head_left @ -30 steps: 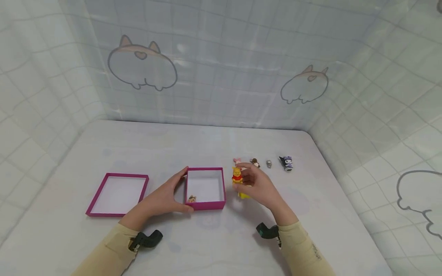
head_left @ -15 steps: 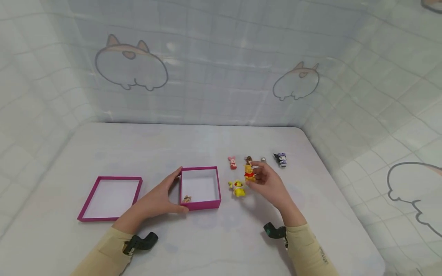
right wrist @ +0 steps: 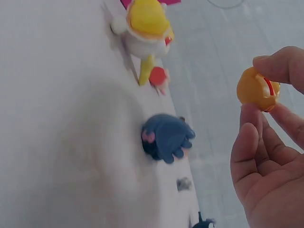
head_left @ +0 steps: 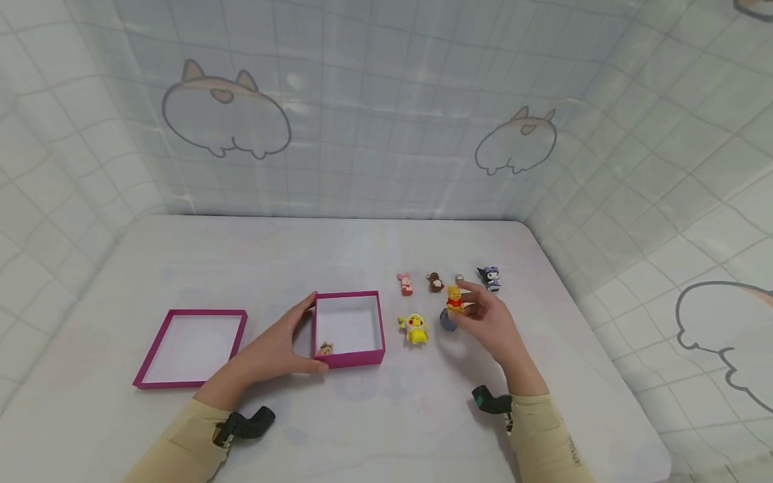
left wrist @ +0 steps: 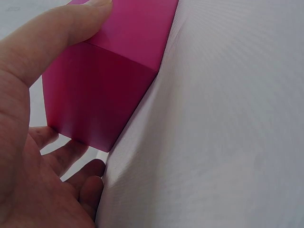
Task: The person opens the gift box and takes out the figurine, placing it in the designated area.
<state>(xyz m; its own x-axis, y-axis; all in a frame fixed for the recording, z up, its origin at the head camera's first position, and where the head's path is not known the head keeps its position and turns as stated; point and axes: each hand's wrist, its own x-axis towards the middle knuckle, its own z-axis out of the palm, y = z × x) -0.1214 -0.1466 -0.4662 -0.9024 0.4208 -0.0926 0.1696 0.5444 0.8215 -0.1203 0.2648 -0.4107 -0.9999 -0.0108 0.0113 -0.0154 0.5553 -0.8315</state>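
Observation:
My left hand (head_left: 274,352) grips the left side of an open magenta box (head_left: 354,359), thumb at the front and fingers at the back corner. A small brown figurine (head_left: 326,349) lies in the box's near left corner. In the right hand (head_left: 490,322) a Winnie the Pooh figurine (head_left: 455,300) with a red shirt is pinched between thumb and fingers, held above the table. Just below it a blue figurine (right wrist: 166,137) stands on the table, partly hidden by Pooh and the hand in the head view. Left of that is a yellow Pikachu figurine (head_left: 415,329).
Behind stand a pink piglet figurine (head_left: 405,284), a brown monkey-like figurine (head_left: 435,282), a small grey one (head_left: 459,278) and a black-and-purple one (head_left: 490,278). The magenta-rimmed lid (head_left: 139,376) lies left of the left hand. Patterned sheets (head_left: 386,134) surround the table.
My right hand has carried the Pooh figurine to the right, uncovering the Pikachu, piglet and blue figurines. The left hand keeps its grip on the box. The head view has shifted slightly.

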